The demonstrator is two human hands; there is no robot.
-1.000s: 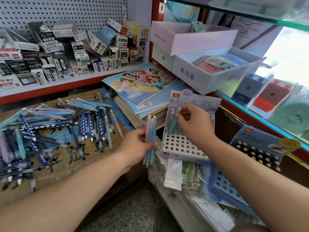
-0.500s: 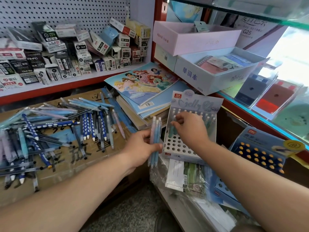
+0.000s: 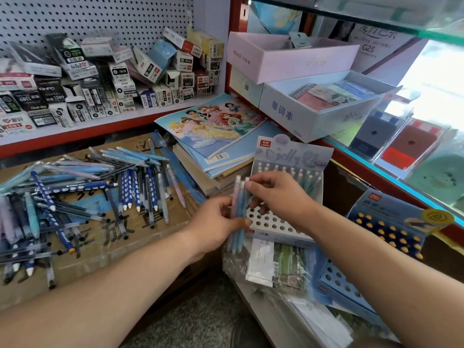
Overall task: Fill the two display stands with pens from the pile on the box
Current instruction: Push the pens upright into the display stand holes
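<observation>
The left hand (image 3: 216,226) grips a bundle of pale blue plastic pens (image 3: 237,195) upright in front of the white perforated display stand (image 3: 292,156) — the right hand (image 3: 278,197) pinches one pen's top. The loose pen pile (image 3: 100,192) lies on the brown cardboard box (image 3: 105,249).

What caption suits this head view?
Left hand grips a bundle of pens; right hand pinches one at its top, in front of the white display stand.
</observation>
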